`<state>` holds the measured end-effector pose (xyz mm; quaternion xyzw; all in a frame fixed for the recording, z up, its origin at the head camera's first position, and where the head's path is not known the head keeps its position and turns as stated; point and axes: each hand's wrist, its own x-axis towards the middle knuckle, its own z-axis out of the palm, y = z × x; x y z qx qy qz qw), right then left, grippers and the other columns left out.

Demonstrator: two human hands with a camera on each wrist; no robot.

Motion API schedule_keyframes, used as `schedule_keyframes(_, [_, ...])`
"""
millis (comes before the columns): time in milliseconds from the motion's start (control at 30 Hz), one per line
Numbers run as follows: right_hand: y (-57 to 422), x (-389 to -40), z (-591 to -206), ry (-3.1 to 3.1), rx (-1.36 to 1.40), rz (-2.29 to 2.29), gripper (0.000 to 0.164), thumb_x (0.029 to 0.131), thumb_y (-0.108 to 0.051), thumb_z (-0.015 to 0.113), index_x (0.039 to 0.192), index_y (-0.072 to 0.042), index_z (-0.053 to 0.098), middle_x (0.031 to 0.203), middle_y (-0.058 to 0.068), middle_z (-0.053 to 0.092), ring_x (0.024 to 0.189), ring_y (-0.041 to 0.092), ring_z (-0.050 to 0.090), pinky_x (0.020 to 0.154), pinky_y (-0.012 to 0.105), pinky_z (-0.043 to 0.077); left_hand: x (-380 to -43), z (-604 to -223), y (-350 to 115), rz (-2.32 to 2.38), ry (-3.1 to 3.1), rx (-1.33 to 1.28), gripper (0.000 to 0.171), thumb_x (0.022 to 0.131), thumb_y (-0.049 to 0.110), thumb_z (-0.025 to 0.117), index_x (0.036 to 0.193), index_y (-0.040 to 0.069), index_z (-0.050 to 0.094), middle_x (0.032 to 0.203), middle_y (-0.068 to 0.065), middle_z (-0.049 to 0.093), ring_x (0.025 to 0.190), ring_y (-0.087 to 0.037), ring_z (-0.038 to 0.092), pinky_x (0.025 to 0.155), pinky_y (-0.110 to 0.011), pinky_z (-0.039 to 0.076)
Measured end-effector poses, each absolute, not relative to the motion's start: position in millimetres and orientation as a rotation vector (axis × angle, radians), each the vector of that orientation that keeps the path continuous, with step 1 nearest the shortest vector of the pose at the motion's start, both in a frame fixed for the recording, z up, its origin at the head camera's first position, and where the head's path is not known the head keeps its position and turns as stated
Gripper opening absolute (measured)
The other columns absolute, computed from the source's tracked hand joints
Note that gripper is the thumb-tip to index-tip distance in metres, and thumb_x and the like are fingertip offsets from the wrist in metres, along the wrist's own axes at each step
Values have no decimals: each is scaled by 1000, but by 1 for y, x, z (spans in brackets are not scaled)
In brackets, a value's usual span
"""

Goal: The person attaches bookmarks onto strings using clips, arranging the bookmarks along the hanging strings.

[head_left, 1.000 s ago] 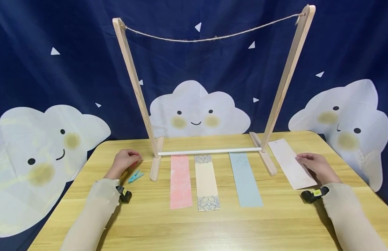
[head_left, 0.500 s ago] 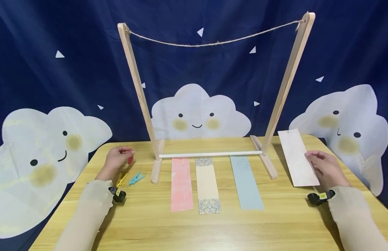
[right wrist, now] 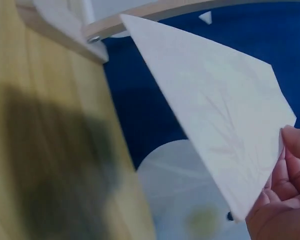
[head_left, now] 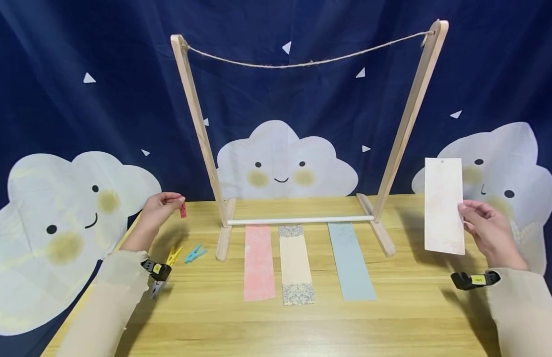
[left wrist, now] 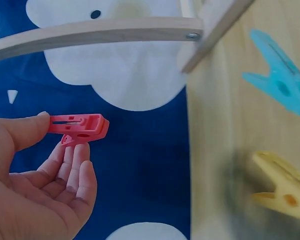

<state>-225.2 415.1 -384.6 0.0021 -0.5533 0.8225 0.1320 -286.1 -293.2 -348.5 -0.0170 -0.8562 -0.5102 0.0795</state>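
Observation:
My left hand [head_left: 157,214] pinches a red clothespin [left wrist: 82,126] between thumb and fingers, raised above the table's left side. On the table below it lie a yellow clothespin [head_left: 174,256] and a blue clothespin [head_left: 196,253]; another, pale one [head_left: 156,288] shows partly behind the wrist camera. At the right, my right hand [head_left: 492,230] grips a whitish paper bookmark [head_left: 444,206] by its right edge. The bookmark is held upright off the table, a small hole near its top.
A wooden frame [head_left: 405,119] stands at the back with a sagging twine [head_left: 280,66] between its posts and a white rod [head_left: 300,220] low down. Pink [head_left: 259,263], cream patterned [head_left: 297,265] and light blue [head_left: 352,263] strips lie on the table [head_left: 276,329].
My right hand has lifted the whitish bookmark off the table and turned it upright, moving right. The left hand has risen and drawn left with the red clothespin, uncovering the yellow one.

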Motion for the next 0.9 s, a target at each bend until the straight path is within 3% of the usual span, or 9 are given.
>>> schedule_keyframes(100, [403,-217,-370,-1529,102,2398,18,89,9,55,90,-3,68,77,2,65,66,9,60,56,19,50,-284,-338,-291,-1500,-2579,-52,41,96,22,55,119,-12,50,80,17,58,79,2,53,73,-14,43])
schedule_keyframes(300, [382,-208,-348,-1431,269,2320,20,89,15,50,91,2,65,74,6,65,59,10,58,53,17,49,-281,-318,-281,-1447,-2604,-60,43,96,28,54,120,-8,51,86,12,56,84,-2,51,79,-19,43])
schedule_keyframes(600, [346,-210,-317,-1507,370,2249,15,88,13,54,92,3,63,79,5,65,67,9,59,58,15,50,-276,-285,-258,-1363,-2570,-108,38,95,26,57,117,-5,55,89,8,55,82,-2,52,74,-13,45])
schedule_keyframes(900, [312,-223,-296,-1751,443,2043,15,89,8,56,91,-5,65,77,-2,65,66,5,56,58,14,48,-275,-251,-225,-1368,-2562,-219,31,94,23,60,113,-2,58,86,4,65,79,-6,58,89,-32,43])
